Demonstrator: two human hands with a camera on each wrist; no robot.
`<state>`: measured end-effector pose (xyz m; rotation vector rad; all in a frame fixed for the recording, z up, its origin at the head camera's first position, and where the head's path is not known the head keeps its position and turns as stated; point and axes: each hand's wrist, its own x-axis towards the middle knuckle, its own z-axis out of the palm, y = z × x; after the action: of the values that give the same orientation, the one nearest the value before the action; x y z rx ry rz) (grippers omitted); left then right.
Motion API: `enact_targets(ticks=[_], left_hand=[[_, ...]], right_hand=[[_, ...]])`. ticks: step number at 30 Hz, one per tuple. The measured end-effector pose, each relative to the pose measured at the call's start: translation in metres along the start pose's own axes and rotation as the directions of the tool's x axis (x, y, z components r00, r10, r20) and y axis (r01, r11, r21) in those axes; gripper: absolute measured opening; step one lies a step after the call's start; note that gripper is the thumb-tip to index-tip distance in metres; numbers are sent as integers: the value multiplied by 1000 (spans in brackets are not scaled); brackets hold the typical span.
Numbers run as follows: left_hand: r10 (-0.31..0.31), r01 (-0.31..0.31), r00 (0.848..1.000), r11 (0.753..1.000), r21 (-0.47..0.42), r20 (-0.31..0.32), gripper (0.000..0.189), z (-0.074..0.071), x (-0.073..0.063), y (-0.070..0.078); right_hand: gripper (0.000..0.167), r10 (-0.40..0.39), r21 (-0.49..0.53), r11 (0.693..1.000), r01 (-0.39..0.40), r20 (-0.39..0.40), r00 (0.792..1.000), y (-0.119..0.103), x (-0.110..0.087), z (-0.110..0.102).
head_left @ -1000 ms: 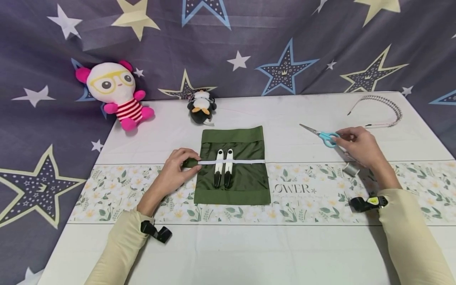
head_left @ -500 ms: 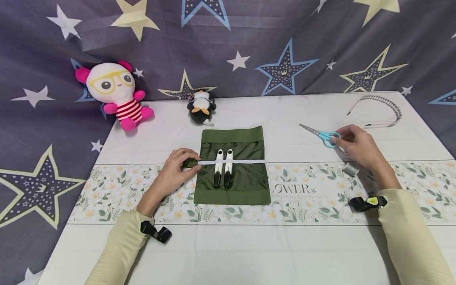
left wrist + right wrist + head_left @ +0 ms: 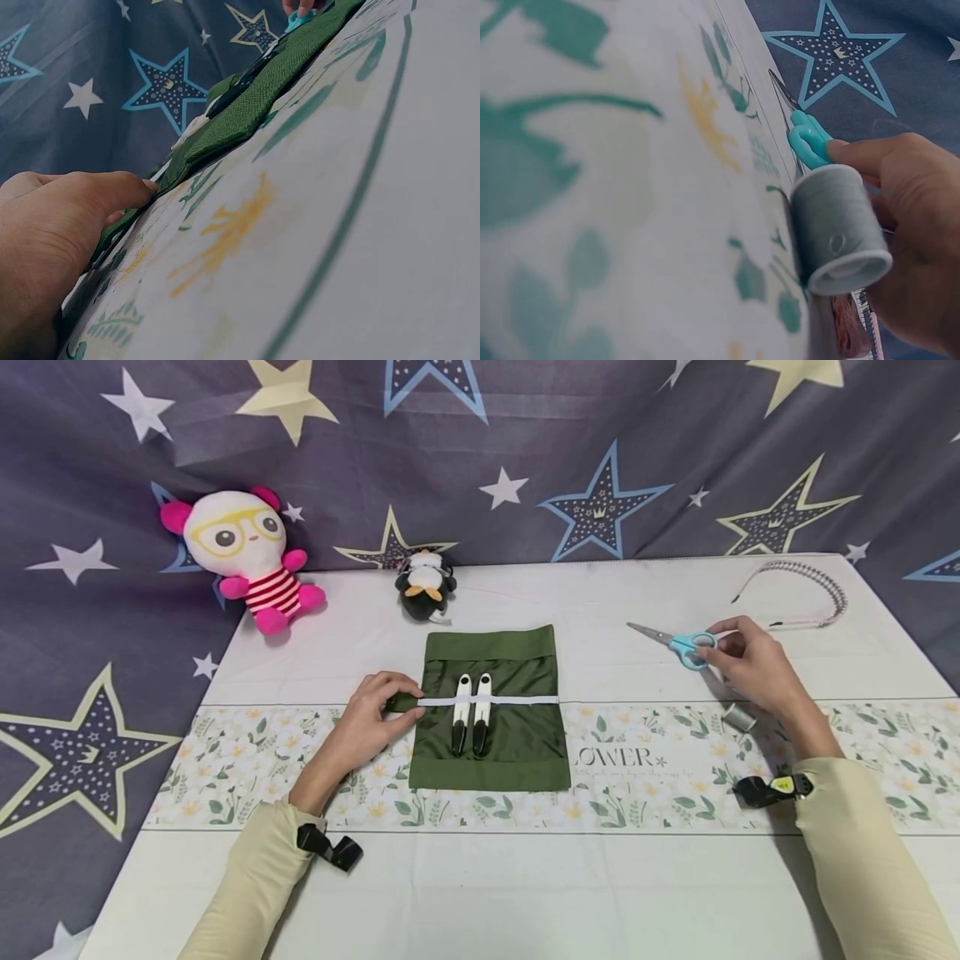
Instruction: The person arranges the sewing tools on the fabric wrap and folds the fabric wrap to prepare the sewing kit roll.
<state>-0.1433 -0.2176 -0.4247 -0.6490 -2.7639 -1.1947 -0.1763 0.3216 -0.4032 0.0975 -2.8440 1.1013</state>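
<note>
My left hand [image 3: 367,718] pinches a tab at the left edge of a green cloth organizer [image 3: 491,645], with the thumb seen at the edge in the left wrist view. The cloth lies open and flat, and a white elastic band [image 3: 525,700] crosses its middle. Tucked under the band are two slim white tools with black ends, a left one [image 3: 461,710] and a right one [image 3: 482,710]. To the right, my right hand [image 3: 757,664] pinches the turquoise handle of small scissors [image 3: 688,652]. Their blades point left, away from the hand.
A spool of grey thread [image 3: 838,229] lies just below the right hand. Behind that hand is a coiled-pattern headband [image 3: 832,593]. A penguin toy [image 3: 423,589] and a pink-and-white plush [image 3: 273,589] stand at the back, before a star-print curtain [image 3: 450,460].
My right hand's forefinger has risen slightly, and the scissors have shifted a touch to the left with their blades tipping lower. The left hand and the green organizer hold still.
</note>
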Motion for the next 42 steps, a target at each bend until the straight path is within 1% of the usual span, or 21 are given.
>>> enact_targets(ticks=[5, 11, 18, 21, 27, 33, 37, 42], left_hand=[[-3, 3, 1000, 1000, 0, 1, 20, 0, -1, 0], [-8, 8, 1000, 1000, 3, 5, 21, 0, -1, 0], [-4, 4, 1000, 1000, 4, 4, 20, -1, -1, 1], [-4, 4, 1000, 1000, 2, 5, 20, -1, -1, 1], [-8, 8, 1000, 1000, 4, 4, 20, -1, -1, 0], [-11, 10, 1000, 1000, 3, 9, 20, -1, -1, 2], [-16, 16, 1000, 1000, -1, 13, 21, -1, -2, 3], [-24, 24, 1000, 1000, -4, 17, 21, -1, -2, 3]], right_hand=[[39, -12, 62, 998, 14, -27, 1000, 0, 0, 0], [42, -13, 97, 995, 20, -79, 997, -3, 0, 1], [40, -30, 98, 994, 47, -170, 985, -12, 1, 3], [39, -39, 104, 993, 60, -193, 980, -15, 2, 5], [40, -39, 150, 986, 69, -194, 980, -20, 5, 6], [37, -66, 184, 978, 98, -173, 983, -23, 8, 7], [35, -78, 192, 975, 112, -177, 981, -24, 10, 9], [33, -99, 227, 964, 140, -181, 979, -29, 12, 12]])
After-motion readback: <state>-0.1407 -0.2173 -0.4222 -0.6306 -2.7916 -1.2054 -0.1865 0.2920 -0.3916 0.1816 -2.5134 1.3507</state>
